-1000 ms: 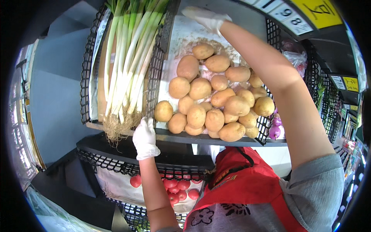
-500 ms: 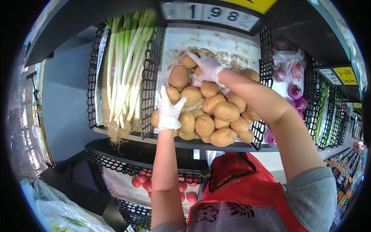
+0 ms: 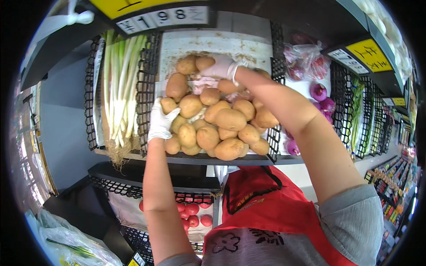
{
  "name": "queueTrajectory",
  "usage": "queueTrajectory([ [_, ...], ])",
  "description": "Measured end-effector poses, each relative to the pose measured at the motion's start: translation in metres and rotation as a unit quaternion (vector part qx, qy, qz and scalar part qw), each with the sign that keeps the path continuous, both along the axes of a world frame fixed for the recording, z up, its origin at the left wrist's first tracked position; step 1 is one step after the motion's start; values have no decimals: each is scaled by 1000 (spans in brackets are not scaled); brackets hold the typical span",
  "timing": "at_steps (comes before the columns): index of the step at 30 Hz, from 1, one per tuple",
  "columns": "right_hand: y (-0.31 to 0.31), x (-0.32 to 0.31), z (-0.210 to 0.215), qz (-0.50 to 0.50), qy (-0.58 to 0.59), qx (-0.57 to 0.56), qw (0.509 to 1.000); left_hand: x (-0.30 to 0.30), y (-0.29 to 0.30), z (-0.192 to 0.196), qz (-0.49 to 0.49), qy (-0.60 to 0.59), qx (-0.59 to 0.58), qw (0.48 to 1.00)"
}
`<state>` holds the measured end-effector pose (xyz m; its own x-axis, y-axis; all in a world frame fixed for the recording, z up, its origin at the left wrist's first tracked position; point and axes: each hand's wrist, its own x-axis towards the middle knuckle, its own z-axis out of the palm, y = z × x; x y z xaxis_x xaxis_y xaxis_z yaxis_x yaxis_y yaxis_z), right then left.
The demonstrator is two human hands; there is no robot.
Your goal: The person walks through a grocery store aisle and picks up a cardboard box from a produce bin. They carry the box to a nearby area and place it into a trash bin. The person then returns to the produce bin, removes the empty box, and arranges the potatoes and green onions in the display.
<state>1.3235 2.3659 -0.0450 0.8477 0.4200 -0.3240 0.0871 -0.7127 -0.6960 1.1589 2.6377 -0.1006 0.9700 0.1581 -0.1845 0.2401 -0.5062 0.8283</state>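
Observation:
Potatoes (image 3: 230,119) lie heaped in a black mesh-sided bin with a white liner (image 3: 195,40). My left hand (image 3: 160,123), in a white glove, rests at the pile's left edge. Its fingers and thumb are spread around a small potato (image 3: 168,105) without closing on it. Farther back, my gloved right hand (image 3: 220,66) reaches over the pile and grips a potato (image 3: 204,63); part of its fingers is hidden. Touching that one is another potato (image 3: 187,65), and a larger potato (image 3: 176,86) lies nearer.
Long green onions (image 3: 122,84) fill the bin on the left, their roots over the front edge. Right of the potatoes are red onions (image 3: 318,91), some bagged (image 3: 306,62). Price signs (image 3: 164,20) hang above. Below the shelf, red round produce (image 3: 192,209) sits in another bin.
The view has shifted, so the bin sits farther left in it. My right hand has taken hold of a potato and moved it toward the back of the pile. My left hand stays at the left edge.

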Motion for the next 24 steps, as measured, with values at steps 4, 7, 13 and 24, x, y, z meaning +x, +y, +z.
queueTrajectory([
  [4,-60,-9,53,10,37,83,996,-7,2,8,-2,-30,99,995],
  [7,-123,-37,90,-115,164,268,942,-8,-7,35,3,-115,103,988],
  [13,-243,-101,140,-301,66,247,919,-30,-54,108,234,-70,-407,880],
  [24,-339,-114,40,-45,-44,-203,977,-40,-326,146,199,277,-720,605],
])
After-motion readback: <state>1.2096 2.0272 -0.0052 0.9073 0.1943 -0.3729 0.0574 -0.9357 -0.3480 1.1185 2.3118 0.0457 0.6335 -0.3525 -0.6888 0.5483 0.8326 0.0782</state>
